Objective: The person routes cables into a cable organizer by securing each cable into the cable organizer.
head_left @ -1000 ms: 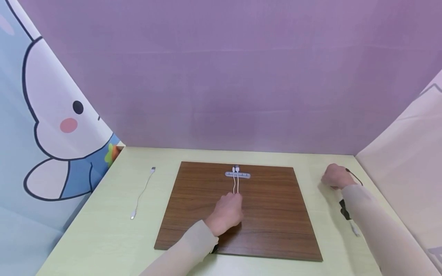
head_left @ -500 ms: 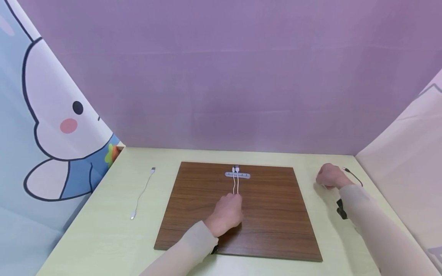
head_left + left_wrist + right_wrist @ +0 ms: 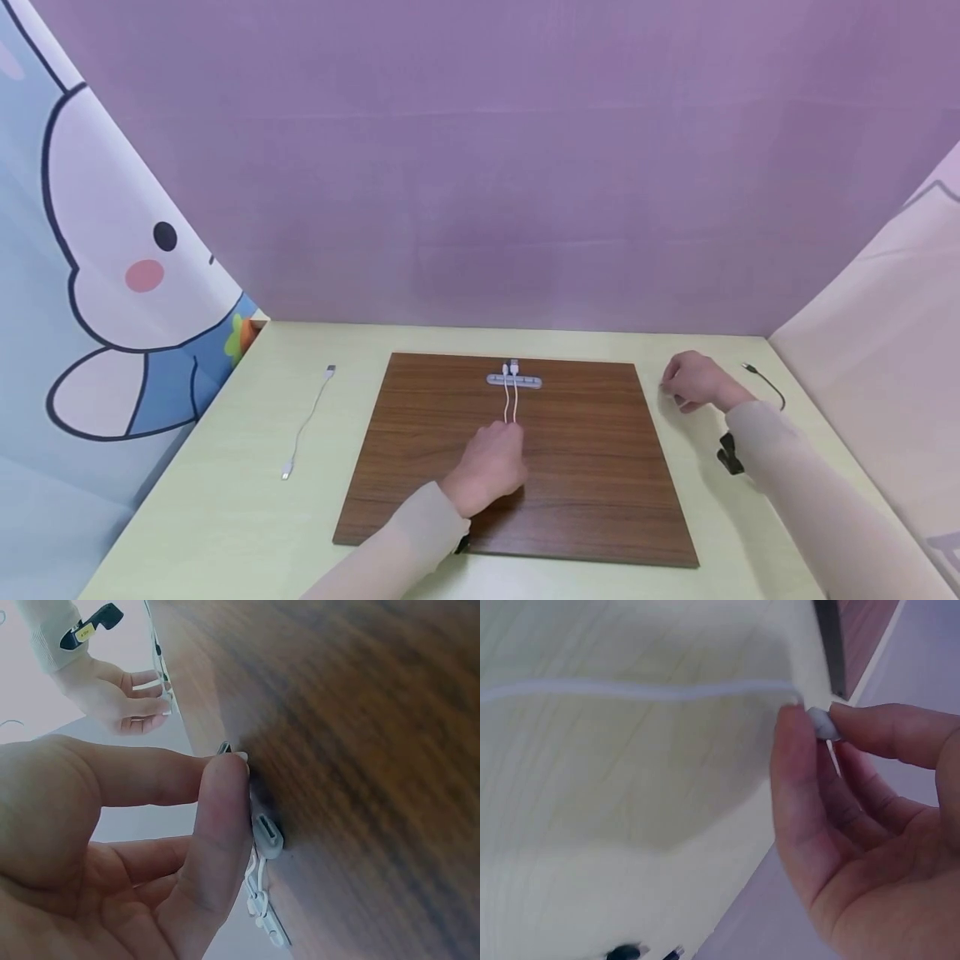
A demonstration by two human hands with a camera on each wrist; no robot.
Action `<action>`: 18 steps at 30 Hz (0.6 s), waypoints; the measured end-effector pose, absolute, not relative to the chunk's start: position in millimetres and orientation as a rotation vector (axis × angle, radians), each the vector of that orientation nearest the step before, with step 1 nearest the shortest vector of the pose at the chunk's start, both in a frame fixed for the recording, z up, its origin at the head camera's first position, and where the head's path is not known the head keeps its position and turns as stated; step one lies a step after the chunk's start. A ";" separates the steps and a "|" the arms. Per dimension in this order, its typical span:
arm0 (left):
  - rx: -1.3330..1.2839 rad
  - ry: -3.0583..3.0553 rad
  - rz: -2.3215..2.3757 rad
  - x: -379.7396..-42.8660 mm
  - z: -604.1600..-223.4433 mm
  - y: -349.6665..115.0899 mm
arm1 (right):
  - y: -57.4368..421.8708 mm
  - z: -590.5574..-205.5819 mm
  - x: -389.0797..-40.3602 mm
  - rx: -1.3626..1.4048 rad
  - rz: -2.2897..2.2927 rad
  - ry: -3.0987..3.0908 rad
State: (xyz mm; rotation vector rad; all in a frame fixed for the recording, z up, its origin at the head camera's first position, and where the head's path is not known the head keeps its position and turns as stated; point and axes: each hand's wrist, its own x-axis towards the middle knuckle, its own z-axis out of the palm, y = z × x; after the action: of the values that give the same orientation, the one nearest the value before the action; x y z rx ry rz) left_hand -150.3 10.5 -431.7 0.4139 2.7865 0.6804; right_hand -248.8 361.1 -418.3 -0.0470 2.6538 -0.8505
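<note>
Right wrist: thin white cable point(image 3: 630, 691)

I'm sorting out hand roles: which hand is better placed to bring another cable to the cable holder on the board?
Probably the right hand: it pinches a white cable end beside the board, while the left hand is occupied, pinching a second cable end at the board.
</note>
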 end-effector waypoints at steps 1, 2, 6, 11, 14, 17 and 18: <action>0.412 2.784 0.685 -150.2 -432.0 10.3 | 358.7 -418.7 -248.7 -0.051 -0.867 2.652; 0.412 2.782 0.690 -149.9 -431.6 9.8 | 356.3 -419.0 -248.5 -0.056 -0.887 2.646; 0.425 2.782 0.735 -148.4 -430.8 7.9 | 348.3 -418.3 -246.4 -0.070 -0.966 2.616; 0.454 2.797 0.792 -146.6 -428.9 6.7 | 338.8 -415.2 -244.0 -0.107 -1.059 2.582; 0.466 2.811 0.801 -146.1 -428.3 7.4 | 332.7 -412.5 -242.6 -0.159 -1.112 2.560; 0.487 2.824 0.814 -146.2 -428.0 8.2 | 326.5 -409.1 -240.7 -0.205 -1.155 2.537; 0.498 2.827 0.819 -146.4 -428.3 8.4 | 324.2 -407.6 -239.9 -0.219 -1.166 2.529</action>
State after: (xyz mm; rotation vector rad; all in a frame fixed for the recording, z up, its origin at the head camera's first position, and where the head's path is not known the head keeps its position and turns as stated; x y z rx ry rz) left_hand -146.4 8.4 -428.3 0.4980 2.8272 0.8193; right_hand -239.9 324.2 -407.6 -0.2186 2.5288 -1.1658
